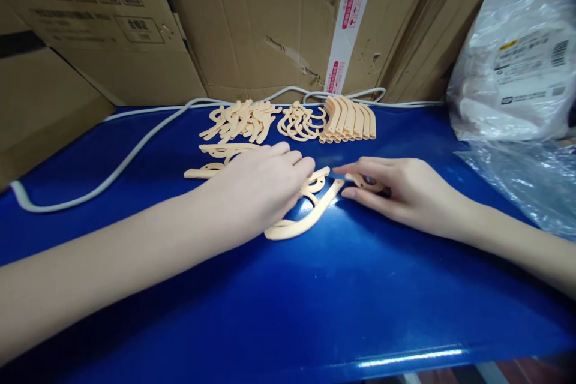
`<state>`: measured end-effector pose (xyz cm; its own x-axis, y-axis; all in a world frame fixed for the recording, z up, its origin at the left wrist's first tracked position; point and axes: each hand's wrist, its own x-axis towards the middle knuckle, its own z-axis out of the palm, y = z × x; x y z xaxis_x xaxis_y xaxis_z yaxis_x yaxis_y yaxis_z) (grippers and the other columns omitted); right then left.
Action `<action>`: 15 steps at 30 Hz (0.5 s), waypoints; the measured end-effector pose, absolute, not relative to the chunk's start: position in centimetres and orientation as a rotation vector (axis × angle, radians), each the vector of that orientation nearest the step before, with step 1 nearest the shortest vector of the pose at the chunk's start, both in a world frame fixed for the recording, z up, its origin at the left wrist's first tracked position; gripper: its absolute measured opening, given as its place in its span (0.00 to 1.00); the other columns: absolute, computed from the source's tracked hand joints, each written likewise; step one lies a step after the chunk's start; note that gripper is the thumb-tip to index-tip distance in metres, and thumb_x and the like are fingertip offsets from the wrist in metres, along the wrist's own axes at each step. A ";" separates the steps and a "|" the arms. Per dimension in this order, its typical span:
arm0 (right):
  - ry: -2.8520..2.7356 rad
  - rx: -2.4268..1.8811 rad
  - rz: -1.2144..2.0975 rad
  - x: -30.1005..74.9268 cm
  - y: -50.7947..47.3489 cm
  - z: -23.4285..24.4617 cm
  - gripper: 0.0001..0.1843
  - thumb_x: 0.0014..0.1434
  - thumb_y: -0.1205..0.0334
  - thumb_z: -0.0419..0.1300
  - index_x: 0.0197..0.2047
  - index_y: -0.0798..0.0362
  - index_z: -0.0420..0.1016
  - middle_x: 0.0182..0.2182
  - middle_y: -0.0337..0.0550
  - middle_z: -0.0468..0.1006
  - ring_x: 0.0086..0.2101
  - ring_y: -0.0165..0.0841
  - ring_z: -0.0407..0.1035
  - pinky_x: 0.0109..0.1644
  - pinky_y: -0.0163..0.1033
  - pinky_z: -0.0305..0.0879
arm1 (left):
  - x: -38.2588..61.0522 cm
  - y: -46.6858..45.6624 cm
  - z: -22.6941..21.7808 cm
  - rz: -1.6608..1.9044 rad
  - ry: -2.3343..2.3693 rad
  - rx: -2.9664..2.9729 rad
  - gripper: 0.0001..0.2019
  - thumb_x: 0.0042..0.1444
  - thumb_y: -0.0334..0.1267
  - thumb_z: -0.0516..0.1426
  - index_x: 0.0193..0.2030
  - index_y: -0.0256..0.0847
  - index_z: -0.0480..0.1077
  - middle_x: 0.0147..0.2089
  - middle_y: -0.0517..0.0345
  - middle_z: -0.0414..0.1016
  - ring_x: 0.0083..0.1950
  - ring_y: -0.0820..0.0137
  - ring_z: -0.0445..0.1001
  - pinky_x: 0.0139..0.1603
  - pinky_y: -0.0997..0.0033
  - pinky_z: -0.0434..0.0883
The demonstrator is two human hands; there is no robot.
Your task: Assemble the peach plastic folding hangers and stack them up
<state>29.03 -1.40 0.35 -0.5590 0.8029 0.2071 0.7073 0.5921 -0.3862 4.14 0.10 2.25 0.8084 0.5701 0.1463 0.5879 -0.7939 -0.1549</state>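
At right, a clear bag (472, 81) held a white, labelled pack (535, 66); cardboard (270, 6) with printed symbols and red-lettered tape (353, 3) walled the back and left. On my shiny blue table (315, 300), a white cable (148, 132) looped behind two heaps of pale parts (245, 120) and a neat row of bent arms (348, 120). My left hand (279, 177) lay palm down, fingers curled, over more pieces (200, 174); its grip was hidden, so I could not tell what it held. A curved arm (297, 229) lay between my hands. My right hand (400, 186) stood half open, thumb and forefinger apart around a small part (355, 179); whether it was gripped I could not tell. The frame cut off both forearms.
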 end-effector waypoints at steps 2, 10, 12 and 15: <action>-2.564 -1.152 0.443 29.0 -1.7 0.5 0.16 0.66 0.57 0.58 0.52 0.54 0.78 0.37 0.45 0.82 0.32 0.33 0.74 0.34 0.36 0.64 | 4.1 0.8 2.4 -0.079 -0.863 -2.744 0.07 0.63 0.27 0.52 0.36 0.38 0.70 0.31 0.55 0.72 0.34 0.63 0.69 0.34 0.65 0.63; -2.528 -1.000 0.714 29.8 -1.8 1.4 0.15 0.71 0.57 0.52 0.50 0.52 0.78 0.39 0.43 0.82 0.36 0.31 0.75 0.38 0.33 0.68 | 3.7 1.3 2.0 -0.186 -0.943 -2.718 0.08 0.64 0.29 0.53 0.43 0.37 0.73 0.37 0.52 0.76 0.42 0.59 0.73 0.40 0.62 0.67; -2.496 -1.027 0.593 29.9 -1.7 1.1 0.15 0.72 0.57 0.51 0.51 0.51 0.77 0.33 0.41 0.81 0.32 0.31 0.75 0.38 0.34 0.67 | 3.5 0.6 1.8 -0.261 -0.930 -2.766 0.09 0.67 0.34 0.53 0.47 0.36 0.72 0.44 0.49 0.77 0.46 0.57 0.74 0.45 0.59 0.70; -2.449 -1.118 0.520 29.7 -1.6 1.0 0.16 0.73 0.55 0.49 0.51 0.52 0.75 0.22 0.35 0.73 0.22 0.29 0.69 0.30 0.34 0.63 | 3.0 -0.6 1.4 -0.343 -0.844 -2.932 0.14 0.69 0.44 0.53 0.52 0.35 0.71 0.57 0.42 0.74 0.59 0.53 0.71 0.57 0.52 0.70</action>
<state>29.72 -1.60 0.96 -0.6018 0.7735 0.1988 0.6260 0.6115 -0.4839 3.05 -0.62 1.40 0.8241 0.5165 0.2326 0.5324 -0.8465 -0.0065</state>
